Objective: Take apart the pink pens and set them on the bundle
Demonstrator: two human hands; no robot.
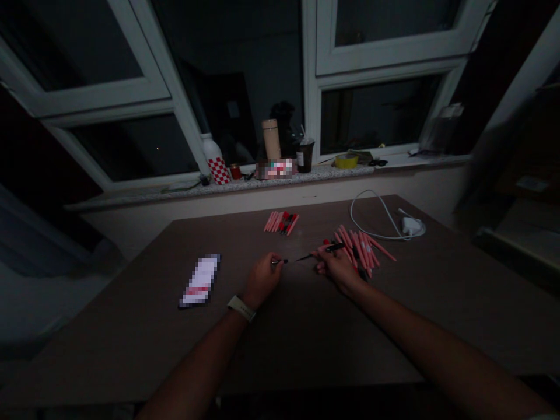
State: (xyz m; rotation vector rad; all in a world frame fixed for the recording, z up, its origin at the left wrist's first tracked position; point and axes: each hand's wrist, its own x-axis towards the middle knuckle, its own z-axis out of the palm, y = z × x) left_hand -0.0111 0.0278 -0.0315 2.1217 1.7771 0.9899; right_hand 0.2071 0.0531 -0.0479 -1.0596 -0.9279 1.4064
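Note:
My left hand (pixel 262 278), with a watch on its wrist, is closed in a pinch on a small dark pen piece (pixel 280 262) with a metal tip. My right hand (pixel 335 265) is closed on a thin dark pen refill (pixel 321 252) that points left toward the other piece. A loose heap of pink pens (pixel 365 248) lies just right of my right hand. A smaller bundle of pink and red pens (pixel 281 222) lies further back on the brown table (pixel 306 326).
A blurred flat packet (pixel 200 280) lies at the table's left. A white charger with its coiled cable (pixel 394 224) sits at the back right. The windowsill (pixel 280 178) behind holds bottles, a cup and a yellow tape roll. The room is dim.

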